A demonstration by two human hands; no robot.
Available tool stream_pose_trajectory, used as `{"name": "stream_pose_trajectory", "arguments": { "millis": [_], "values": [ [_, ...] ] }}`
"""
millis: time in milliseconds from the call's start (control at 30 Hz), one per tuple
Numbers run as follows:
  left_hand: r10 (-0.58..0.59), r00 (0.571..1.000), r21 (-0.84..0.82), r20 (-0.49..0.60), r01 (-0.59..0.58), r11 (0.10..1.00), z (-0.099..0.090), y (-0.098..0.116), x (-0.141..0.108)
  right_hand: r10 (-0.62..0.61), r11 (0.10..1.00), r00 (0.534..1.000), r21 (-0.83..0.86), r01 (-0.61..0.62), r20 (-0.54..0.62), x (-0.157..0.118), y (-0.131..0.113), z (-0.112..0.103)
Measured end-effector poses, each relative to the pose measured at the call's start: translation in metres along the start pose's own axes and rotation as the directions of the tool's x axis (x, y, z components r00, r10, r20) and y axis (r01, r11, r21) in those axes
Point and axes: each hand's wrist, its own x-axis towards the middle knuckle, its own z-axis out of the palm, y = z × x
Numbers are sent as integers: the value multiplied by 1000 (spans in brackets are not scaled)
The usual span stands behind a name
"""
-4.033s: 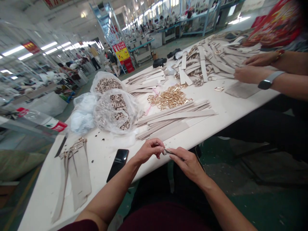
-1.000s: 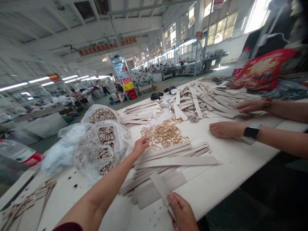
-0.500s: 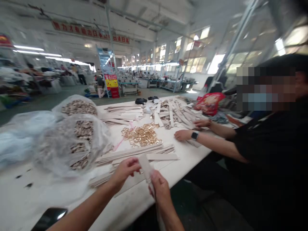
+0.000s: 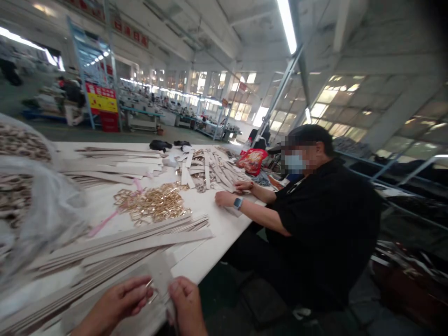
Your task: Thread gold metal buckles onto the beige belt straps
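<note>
Where the bench (image 4: 227, 228) meets view L, a far bag (image 4: 21, 142) and a near bag (image 4: 52, 219) hold loops (2 bags; loops uncountable). Next, toward the far edge, 1 rear strip stack (image 4: 140, 165); at the near edge, the L hand (image 4: 121, 301), thumb and fingers pinched on 1 metal buckle (image 4: 150, 290). Behind it, 1 front strip stack (image 4: 147, 241) and 1 buckle heap (image 4: 157, 203), pcs too many to count. The R hand (image 4: 188, 301) clamps 1 held strip (image 4: 161, 276) beside the buckle; the two appear unjoined. Farther R, 1 tangled strip pile (image 4: 224, 170) and 1 co-worker (image 4: 325, 224). Judging by loose pcs, much seems left; qty done can't be told.
</note>
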Motion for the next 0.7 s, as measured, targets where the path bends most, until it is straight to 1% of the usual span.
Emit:
{"name": "stream_pose_trajectory", "arguments": {
  "millis": [67, 133, 167, 233, 300, 367, 533, 700],
  "values": [
    [-25, 999, -179, 45, 32, 983, 4, 12, -11, -2, 997, 996, -83, -5, -87, -9, -12, -8],
    [-15, 998, -308, 58, 32, 951, 8, 23, -18, -58, 979, 984, -200, 23, -168, -17, -21, -17],
    [-2, 996, -366, 89, 35, 930, 10, 26, -19, -77, 959, 983, -281, 26, -169, -20, -24, -22],
    [3, 989, -439, 146, 62, 896, 13, 28, -21, -70, 920, 990, -392, 15, -126, -25, -27, -30],
    [3, 983, -478, 184, 87, 874, 15, 26, -23, -39, 891, 997, -453, 7, -62, -31, -28, -34],
    [-1, 980, -508, 198, 103, 855, 16, 24, -28, -21, 878, 1000, -479, 9, -20, -37, -28, -37],
    [-34, 980, -578, 196, 143, 803, 15, 26, -39, -13, 876, 998, -482, -20, -65, -44, -25, -46],
    [-67, 982, -596, 179, 162, 786, 16, 33, -47, -20, 869, 998, -495, -15, -66, -49, -23, -52]
  ]
}}
